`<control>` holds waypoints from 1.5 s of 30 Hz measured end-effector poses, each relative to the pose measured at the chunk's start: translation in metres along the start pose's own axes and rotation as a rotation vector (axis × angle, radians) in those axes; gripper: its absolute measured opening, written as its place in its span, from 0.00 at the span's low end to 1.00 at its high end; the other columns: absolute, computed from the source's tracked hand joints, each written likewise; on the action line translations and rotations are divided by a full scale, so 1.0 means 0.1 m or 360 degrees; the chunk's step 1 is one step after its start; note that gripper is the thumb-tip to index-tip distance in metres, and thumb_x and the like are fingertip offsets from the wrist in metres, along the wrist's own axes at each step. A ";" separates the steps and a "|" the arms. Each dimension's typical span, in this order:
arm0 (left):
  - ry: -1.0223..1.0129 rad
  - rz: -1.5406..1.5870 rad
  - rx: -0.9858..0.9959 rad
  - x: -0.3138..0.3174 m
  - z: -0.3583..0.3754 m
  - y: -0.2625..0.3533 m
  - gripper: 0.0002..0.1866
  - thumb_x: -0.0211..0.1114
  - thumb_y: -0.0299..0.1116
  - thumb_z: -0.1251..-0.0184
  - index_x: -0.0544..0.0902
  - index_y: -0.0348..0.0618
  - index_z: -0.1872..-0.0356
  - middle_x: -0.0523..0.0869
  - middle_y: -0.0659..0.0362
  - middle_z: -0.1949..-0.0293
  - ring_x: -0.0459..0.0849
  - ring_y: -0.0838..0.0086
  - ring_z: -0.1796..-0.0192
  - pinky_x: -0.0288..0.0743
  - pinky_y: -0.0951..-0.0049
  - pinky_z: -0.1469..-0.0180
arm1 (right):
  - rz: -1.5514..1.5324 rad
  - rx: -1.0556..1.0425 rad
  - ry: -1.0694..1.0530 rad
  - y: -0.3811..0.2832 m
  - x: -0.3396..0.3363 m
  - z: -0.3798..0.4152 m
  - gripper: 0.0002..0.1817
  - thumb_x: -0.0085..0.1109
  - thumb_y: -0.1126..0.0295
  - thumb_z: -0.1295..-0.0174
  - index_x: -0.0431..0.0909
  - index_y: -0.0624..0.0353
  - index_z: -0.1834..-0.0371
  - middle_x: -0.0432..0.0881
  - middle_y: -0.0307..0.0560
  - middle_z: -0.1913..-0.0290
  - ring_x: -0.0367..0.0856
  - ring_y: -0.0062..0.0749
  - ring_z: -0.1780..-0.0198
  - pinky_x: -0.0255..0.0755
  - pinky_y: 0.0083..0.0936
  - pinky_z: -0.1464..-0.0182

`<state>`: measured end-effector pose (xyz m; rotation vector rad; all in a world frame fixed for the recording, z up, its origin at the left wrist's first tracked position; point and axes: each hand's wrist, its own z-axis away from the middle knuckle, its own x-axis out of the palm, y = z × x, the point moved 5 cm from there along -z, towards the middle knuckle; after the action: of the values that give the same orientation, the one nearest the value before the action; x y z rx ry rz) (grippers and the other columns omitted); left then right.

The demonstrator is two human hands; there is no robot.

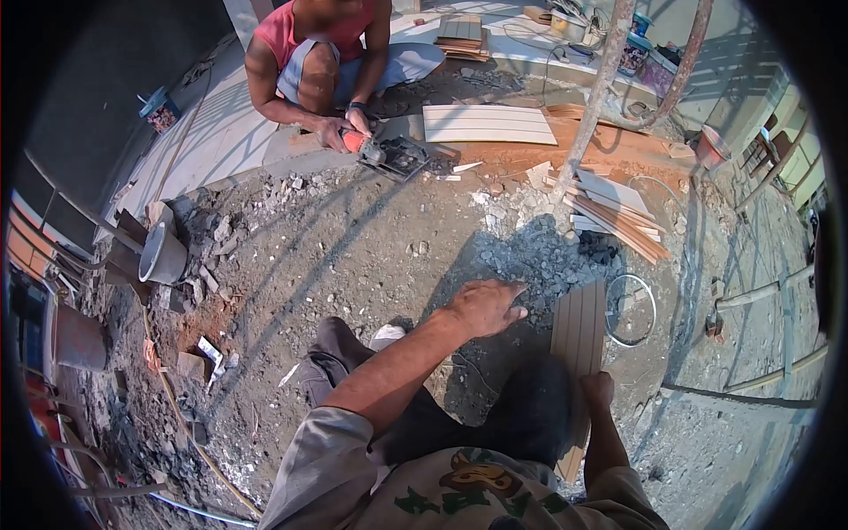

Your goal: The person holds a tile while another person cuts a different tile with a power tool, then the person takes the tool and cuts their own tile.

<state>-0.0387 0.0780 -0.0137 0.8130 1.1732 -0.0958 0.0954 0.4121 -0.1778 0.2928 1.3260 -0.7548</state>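
Observation:
My left hand [486, 306] reaches out over the rubble in front of my knees, index finger and thumb apart, with nothing in it. At my right side, my right hand [597, 389] is closed round the edge of a long brown grooved plank [579, 331], which stands beside my right leg. Across the dirt a co-worker in a pink top [309, 44] squats and holds an orange power tool [364, 147] over a dark metal frame [406, 161]. Beside the co-worker lies a pale grooved board [488, 124].
Stacked tile strips [618, 212] lie beyond the plank, near a rusty pole [596, 102]. A white wire ring [631, 310] is on the ground at the right. A grey bucket [162, 253] sits at the left among broken pieces; paint buckets [634, 53] stand at the back.

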 end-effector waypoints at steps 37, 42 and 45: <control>0.0062 0.1034 -0.0054 -0.01 0.12 0.11 0.23 0.57 0.46 0.31 0.75 0.41 0.43 0.84 0.54 0.56 0.83 0.67 0.51 0.74 0.68 0.47 | -0.0032 -0.0065 0.0031 -0.16 0.00 0.19 0.17 0.53 0.64 0.52 0.82 0.68 0.68 0.83 0.65 0.65 0.83 0.58 0.60 0.76 0.47 0.55; 0.0160 0.1671 -0.0227 -0.16 0.31 0.00 0.21 0.56 0.45 0.29 0.79 0.36 0.50 0.85 0.55 0.58 0.84 0.71 0.55 0.74 0.71 0.48 | -0.0034 -0.0143 -0.0084 -0.26 0.01 0.29 0.17 0.51 0.63 0.50 0.82 0.67 0.68 0.83 0.65 0.65 0.83 0.58 0.59 0.75 0.47 0.55; 0.0171 0.1579 -0.0328 -0.35 0.48 -0.11 0.19 0.54 0.44 0.28 0.82 0.36 0.56 0.85 0.55 0.59 0.84 0.70 0.56 0.74 0.72 0.48 | -0.0065 -0.0155 -0.0076 -0.26 -0.03 0.27 0.17 0.51 0.63 0.50 0.82 0.66 0.67 0.83 0.64 0.64 0.83 0.58 0.59 0.75 0.48 0.55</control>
<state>-0.0207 0.0294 0.0168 1.1378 0.7510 0.8775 0.0993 0.3781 -0.1626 0.1694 1.3225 -0.7245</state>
